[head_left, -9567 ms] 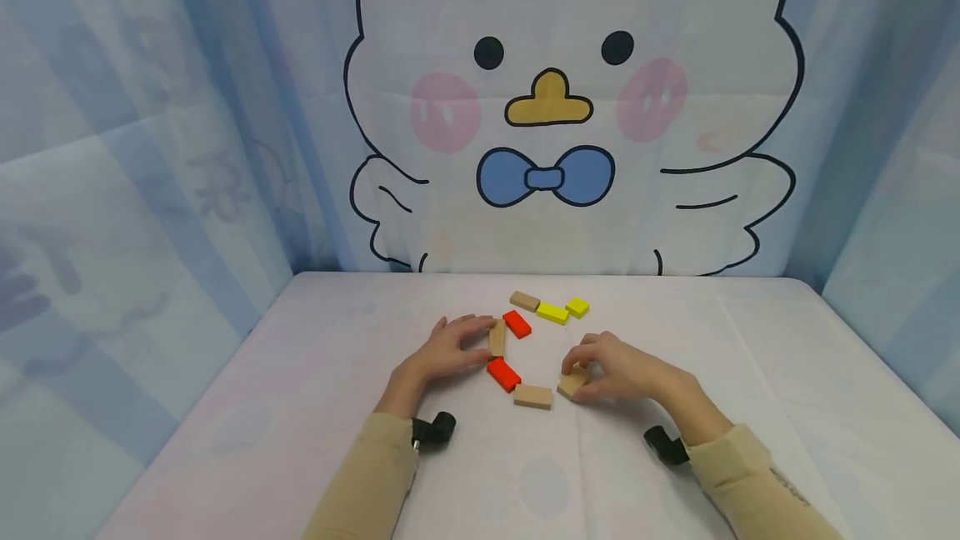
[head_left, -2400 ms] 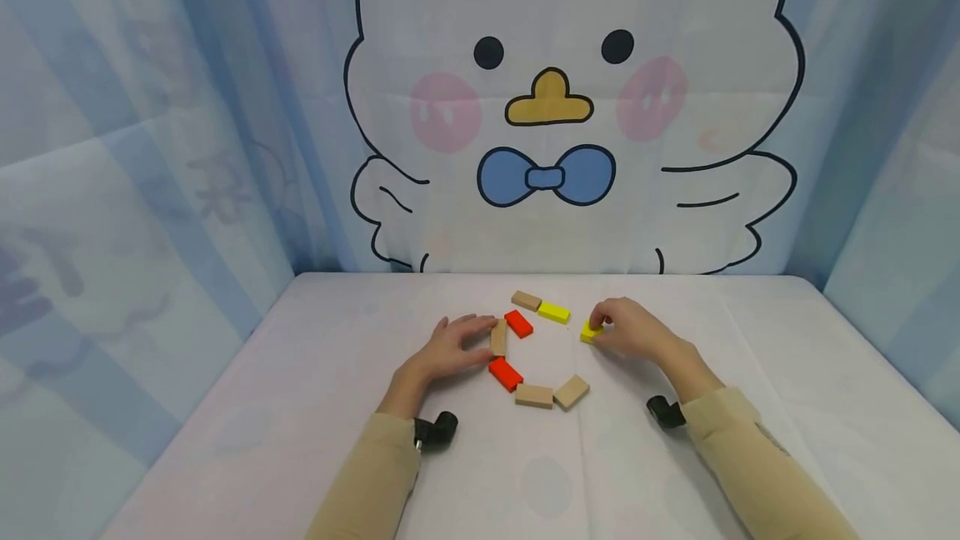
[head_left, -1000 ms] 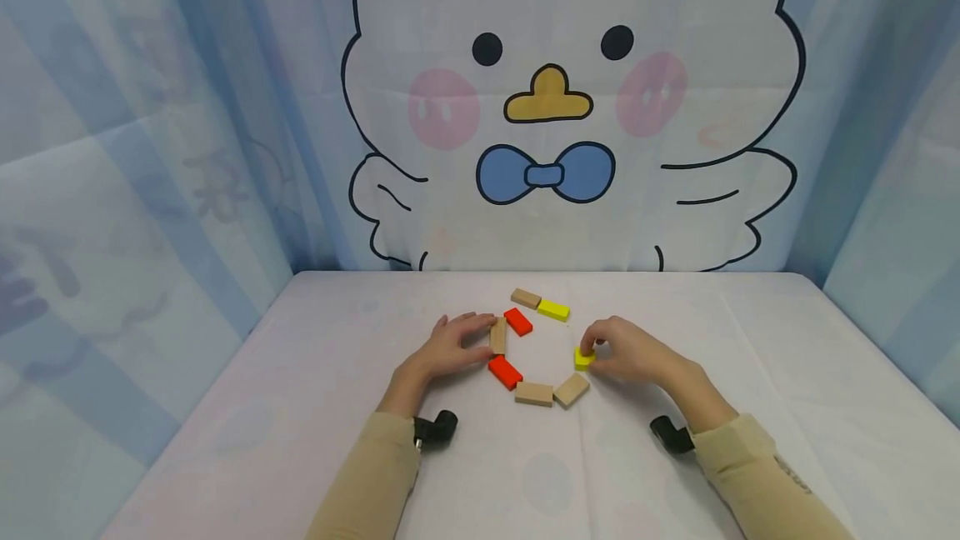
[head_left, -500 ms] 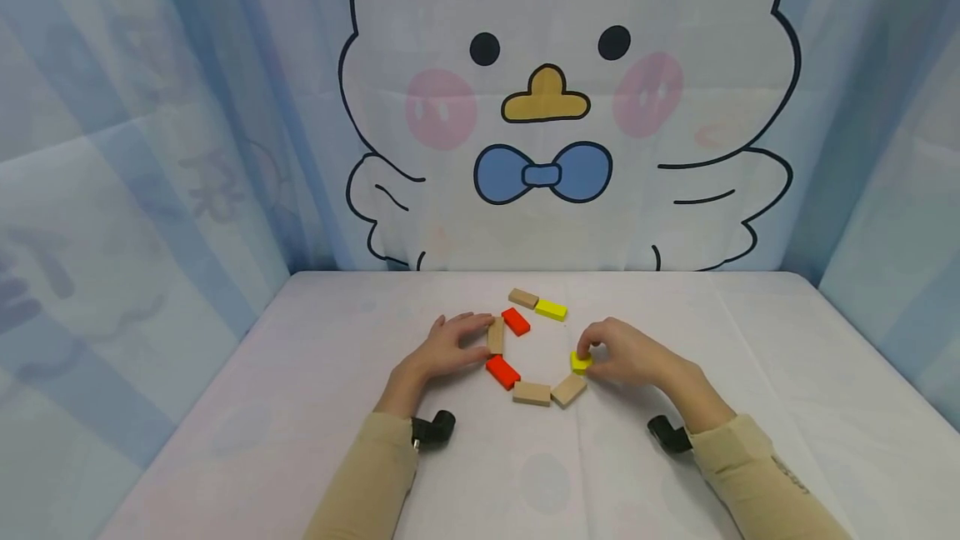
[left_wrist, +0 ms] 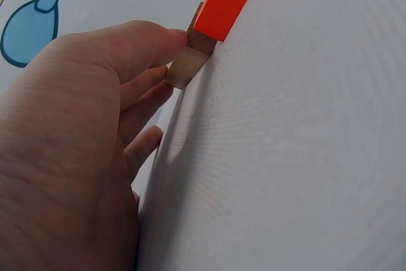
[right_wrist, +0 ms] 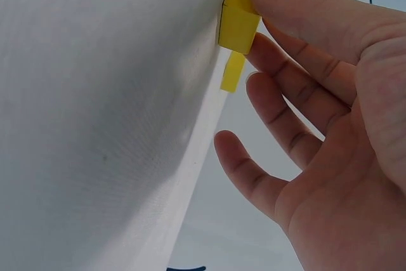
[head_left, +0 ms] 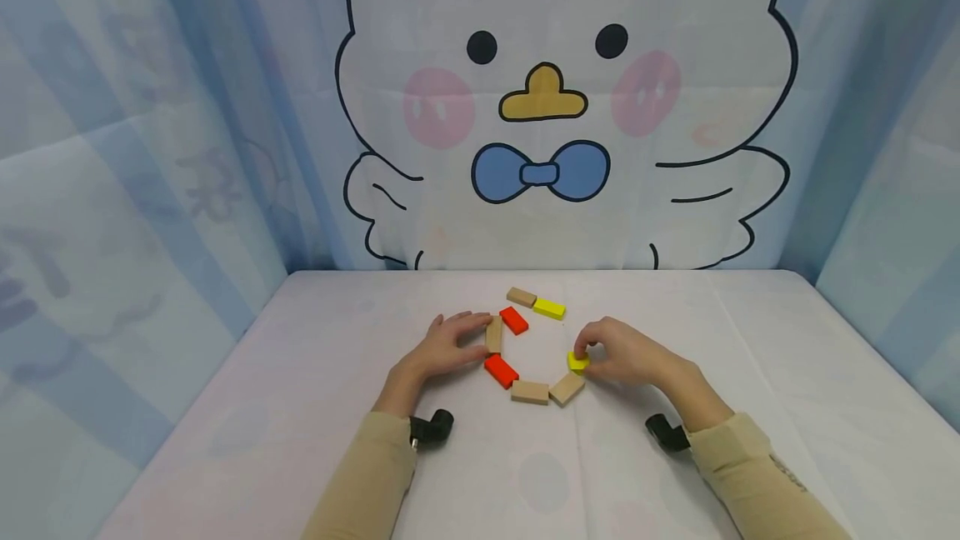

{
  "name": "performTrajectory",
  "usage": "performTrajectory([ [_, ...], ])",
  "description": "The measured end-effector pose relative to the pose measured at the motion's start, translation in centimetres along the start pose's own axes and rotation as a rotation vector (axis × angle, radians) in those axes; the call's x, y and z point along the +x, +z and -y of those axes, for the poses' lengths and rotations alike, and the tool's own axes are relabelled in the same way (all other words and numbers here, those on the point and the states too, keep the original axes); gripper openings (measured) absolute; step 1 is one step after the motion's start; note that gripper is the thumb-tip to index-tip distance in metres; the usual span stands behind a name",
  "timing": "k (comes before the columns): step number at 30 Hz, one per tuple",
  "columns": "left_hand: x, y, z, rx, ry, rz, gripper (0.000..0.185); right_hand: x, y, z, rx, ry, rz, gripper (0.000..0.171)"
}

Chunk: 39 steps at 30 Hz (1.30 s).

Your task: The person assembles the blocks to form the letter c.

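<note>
In the head view, my right hand [head_left: 626, 354] pinches a yellow block [head_left: 577, 363] between thumb and fingers. The block's near end is right at the tilted wooden block [head_left: 567, 390]. The right wrist view shows the thumb on the yellow block's [right_wrist: 241, 20] face, with the other fingers spread below. My left hand [head_left: 442, 348] lies at the left of the curve, thumb and index fingertips against the left side of a plain wooden block [head_left: 493, 335]. Below it is a red block [head_left: 501, 372], followed by another wooden block [head_left: 529, 392].
Above the left-hand block lies a second red block [head_left: 513, 320]. Farther back, a wooden block [head_left: 521, 297] and a yellow block [head_left: 550, 309] meet end to end. A pale cloth covers the table [head_left: 540, 482], and a curtain with a cartoon chick [head_left: 543, 232] hangs behind it.
My right hand first placed the tilted wooden block, then took the small yellow block from the back and brought it nearer, beside that wooden one. My left hand has stayed in place.
</note>
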State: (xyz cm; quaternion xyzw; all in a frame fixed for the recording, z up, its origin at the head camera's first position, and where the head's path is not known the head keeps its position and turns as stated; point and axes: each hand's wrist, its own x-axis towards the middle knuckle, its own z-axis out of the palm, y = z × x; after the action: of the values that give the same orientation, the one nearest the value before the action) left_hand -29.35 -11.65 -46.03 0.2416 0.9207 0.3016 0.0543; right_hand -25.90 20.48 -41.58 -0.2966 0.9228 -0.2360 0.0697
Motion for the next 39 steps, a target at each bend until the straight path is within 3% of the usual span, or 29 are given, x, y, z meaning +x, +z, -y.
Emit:
performTrajectory([
  [12,-0.12,-0.11,-0.15,0.005,0.0,-0.003,0.061,-0.07,0.09,0.15,-0.009,0.046,-0.001,0.015],
  [39,-0.06,0.01,-0.13,-0.006,-0.005,-0.004,0.061,-0.02,-0.16,-0.07,0.015,0.018,0.006,0.014],
])
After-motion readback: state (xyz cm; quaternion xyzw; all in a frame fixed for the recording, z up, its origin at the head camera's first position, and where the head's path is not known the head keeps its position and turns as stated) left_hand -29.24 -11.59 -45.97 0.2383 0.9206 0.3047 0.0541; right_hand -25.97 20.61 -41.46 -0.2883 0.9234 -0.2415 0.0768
